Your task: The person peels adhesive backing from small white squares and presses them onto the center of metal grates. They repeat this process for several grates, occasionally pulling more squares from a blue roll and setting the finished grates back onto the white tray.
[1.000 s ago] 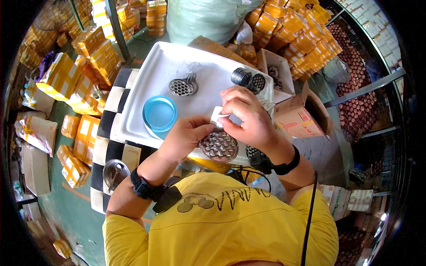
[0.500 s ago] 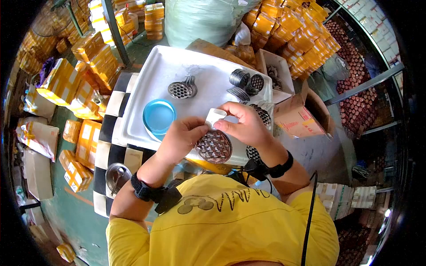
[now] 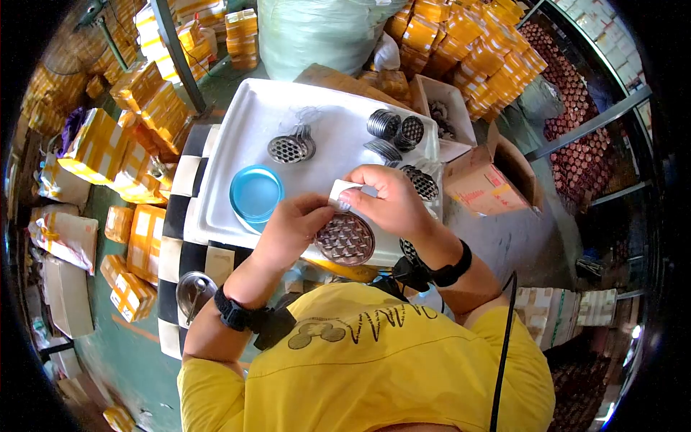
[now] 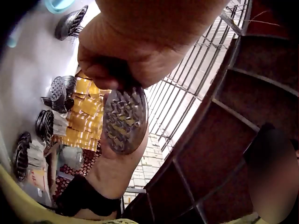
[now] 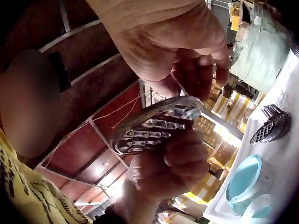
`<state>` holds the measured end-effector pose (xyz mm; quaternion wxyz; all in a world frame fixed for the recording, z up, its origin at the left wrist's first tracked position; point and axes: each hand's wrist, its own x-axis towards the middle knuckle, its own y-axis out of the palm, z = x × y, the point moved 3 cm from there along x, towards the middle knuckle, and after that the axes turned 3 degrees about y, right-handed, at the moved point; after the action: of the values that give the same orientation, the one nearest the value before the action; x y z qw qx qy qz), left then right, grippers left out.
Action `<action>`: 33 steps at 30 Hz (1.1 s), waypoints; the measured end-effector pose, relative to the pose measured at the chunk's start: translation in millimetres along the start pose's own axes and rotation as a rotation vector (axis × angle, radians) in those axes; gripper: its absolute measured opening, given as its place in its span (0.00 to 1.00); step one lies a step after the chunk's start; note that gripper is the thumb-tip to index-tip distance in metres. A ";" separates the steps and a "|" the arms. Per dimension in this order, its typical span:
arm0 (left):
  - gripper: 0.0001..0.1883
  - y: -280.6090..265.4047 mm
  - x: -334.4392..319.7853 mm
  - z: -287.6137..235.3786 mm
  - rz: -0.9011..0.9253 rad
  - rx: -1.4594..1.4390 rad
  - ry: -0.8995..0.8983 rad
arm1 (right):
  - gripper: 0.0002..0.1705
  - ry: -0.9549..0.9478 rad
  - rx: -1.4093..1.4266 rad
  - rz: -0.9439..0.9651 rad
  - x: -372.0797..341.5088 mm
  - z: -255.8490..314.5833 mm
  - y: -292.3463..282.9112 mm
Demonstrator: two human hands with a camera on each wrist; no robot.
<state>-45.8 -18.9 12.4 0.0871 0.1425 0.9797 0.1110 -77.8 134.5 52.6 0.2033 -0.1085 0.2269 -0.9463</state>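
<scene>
Both hands are raised over the near edge of the white tray. A round patterned metal disc with rows of raised teeth hangs beneath the fingers. At its top edge, my left hand grips it between thumb and curled fingers. My right hand pinches a small white tag just above the disc. In the left wrist view, the disc faces the camera below the left fist. The right wrist view shows the disc tilted, with the right fingers above it.
On the tray stand a light-blue round container, a bundle of perforated discs and several more discs at the right. An open cardboard box stands beside the tray. A metal bowl sits on the checkered cloth.
The right hand has lowered slightly and moved left, its fingers closer round the white tag. More discs show at the tray's right side. The disc stays beneath the hands.
</scene>
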 end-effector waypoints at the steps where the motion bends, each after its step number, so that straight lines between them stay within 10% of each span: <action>1: 0.10 0.0 0.9 0.5 0.010 -0.019 0.001 | 0.08 0.002 -0.027 0.009 0.2 1.1 -0.7; 8: 0.09 -5.8 12.3 -3.9 0.092 0.353 0.119 | 0.08 0.098 -0.202 0.095 4.6 -3.2 1.0; 15: 0.09 -13.3 16.4 26.5 0.020 0.204 0.081 | 0.12 0.371 0.521 0.207 -1.7 -50.1 28.7; 33: 0.05 16.8 25.7 30.7 0.104 0.594 0.087 | 0.10 0.205 0.316 -0.095 -53.2 -82.1 29.1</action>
<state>-59.4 10.4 -16.6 -0.0062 0.2066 0.9635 -0.1701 -45.0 165.5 -38.9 0.1490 0.0110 0.0895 -0.9847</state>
